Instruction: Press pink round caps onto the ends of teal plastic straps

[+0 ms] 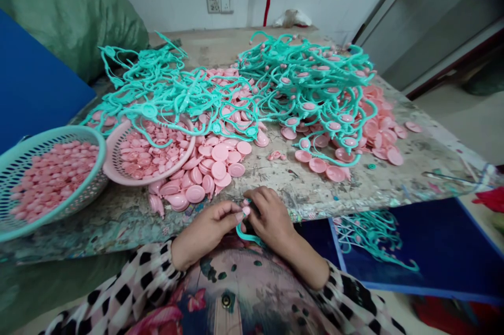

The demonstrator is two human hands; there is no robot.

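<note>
Close to my body, at the table's front edge, both hands meet over a teal toy stethoscope tube. Between thumb and forefinger my left hand pinches a small pink tip at the tube's end. My right hand is closed around the tube just beside it, with its fingers curled and partly hidden. The tube's curved length hangs below the fingers, and its far end is out of sight under my right hand. Just beyond my hands lie loose pink discs.
A teal basket and a pink basket hold small pink parts at left. Bare teal tubes pile behind them. Tubes with pink pieces heap at right. A blue box with more tubes stands below the table edge.
</note>
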